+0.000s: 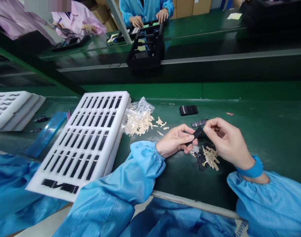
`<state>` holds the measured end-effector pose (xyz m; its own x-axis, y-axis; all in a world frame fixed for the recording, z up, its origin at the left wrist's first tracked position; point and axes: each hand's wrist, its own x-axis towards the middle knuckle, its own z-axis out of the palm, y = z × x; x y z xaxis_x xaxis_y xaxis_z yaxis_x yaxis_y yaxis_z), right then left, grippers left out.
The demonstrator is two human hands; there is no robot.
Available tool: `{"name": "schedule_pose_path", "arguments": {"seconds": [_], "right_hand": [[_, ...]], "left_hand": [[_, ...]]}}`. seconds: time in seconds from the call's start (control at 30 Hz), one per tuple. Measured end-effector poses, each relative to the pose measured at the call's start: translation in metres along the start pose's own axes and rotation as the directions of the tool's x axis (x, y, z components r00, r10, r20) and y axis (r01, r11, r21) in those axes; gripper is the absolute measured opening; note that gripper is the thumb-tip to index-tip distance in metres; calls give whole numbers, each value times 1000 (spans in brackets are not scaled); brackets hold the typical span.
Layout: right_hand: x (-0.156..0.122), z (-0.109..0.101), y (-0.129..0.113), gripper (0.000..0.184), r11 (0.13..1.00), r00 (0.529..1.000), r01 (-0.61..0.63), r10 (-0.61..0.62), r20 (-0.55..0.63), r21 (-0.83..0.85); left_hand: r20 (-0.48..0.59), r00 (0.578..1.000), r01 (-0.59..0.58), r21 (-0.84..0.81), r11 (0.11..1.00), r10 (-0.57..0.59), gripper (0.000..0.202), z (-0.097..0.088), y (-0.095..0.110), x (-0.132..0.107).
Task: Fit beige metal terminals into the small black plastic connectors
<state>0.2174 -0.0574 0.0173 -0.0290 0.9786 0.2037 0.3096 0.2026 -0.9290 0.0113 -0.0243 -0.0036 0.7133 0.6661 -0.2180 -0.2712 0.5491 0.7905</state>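
My left hand [175, 141] and my right hand [224, 140] meet above the green table, both pinching one small flat black strip [197, 133] between thumb and fingers. Just below the hands lies a little heap of black strips and beige slips [207, 158]. A white foam tray [83, 141] with rows of slots holding black strips sits to the left of my left forearm. An open clear bag of beige slips [139, 118] lies beside the tray, several slips spilled out.
A black ribbed part [188, 110] and a dark flat piece [199, 123] lie beyond my hands. More white foam trays [12, 107] and a blue strip [46, 133] are at the left. Across the conveyor, other people's hands work over black trays [147, 44].
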Motion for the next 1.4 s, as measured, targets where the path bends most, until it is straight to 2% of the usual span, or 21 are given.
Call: {"name": "schedule_pose_path", "arguments": {"seconds": [0.37, 0.6, 0.77, 0.8, 0.87, 0.93, 0.97, 1.07, 1.17, 1.27, 1.33, 1.4], "right_hand": [[2, -1, -1, 16, 994, 996, -87, 87, 10, 66], [3, -1, -2, 18, 985, 989, -141, 137, 49, 95], [5, -2, 4, 21, 975, 976, -183, 196, -93, 128], [5, -2, 4, 24, 972, 977, -186, 198, -79, 142], [4, 0, 3, 32, 968, 982, -190, 184, 51, 161], [0, 5, 0, 34, 966, 974, -182, 152, 165, 185], [-3, 8, -1, 32, 960, 974, -177, 139, 180, 215], [-11, 19, -4, 25, 885, 972, -223, 172, 159, 408], [-14, 26, -8, 25, 723, 943, -333, 258, 210, 606], [-13, 29, -10, 27, 614, 909, -413, 319, 268, 673], [-12, 31, -10, 31, 606, 903, -422, 345, 256, 674], [-13, 33, -9, 35, 685, 927, -363, 332, 172, 632]], "left_hand": [[28, 998, -48, -20, 999, 48, 34, -1, -2, 0], [8, 1000, -21, -3, 1000, 21, 36, -2, 0, -1], [-5, 1000, -10, -9, 1000, 10, 37, -4, 2, 0], [-5, 1000, -12, -15, 1000, 11, 38, -4, 2, 0], [0, 1000, -15, -26, 1000, 15, 40, -3, 3, 0], [16, 1000, -16, -43, 999, 17, 41, -2, 3, -1], [30, 999, -13, -54, 998, 15, 40, -2, 3, -1], [97, 995, -7, -86, 996, 16, 39, -1, 2, -3], [151, 989, 6, -95, 995, 9, 40, -2, 1, -3], [135, 991, 34, -97, 995, -20, 44, -3, 0, -3], [103, 994, 47, -110, 993, -36, 44, -1, 1, -3], [77, 996, 53, -138, 989, -43, 42, 2, 1, -4]]}}
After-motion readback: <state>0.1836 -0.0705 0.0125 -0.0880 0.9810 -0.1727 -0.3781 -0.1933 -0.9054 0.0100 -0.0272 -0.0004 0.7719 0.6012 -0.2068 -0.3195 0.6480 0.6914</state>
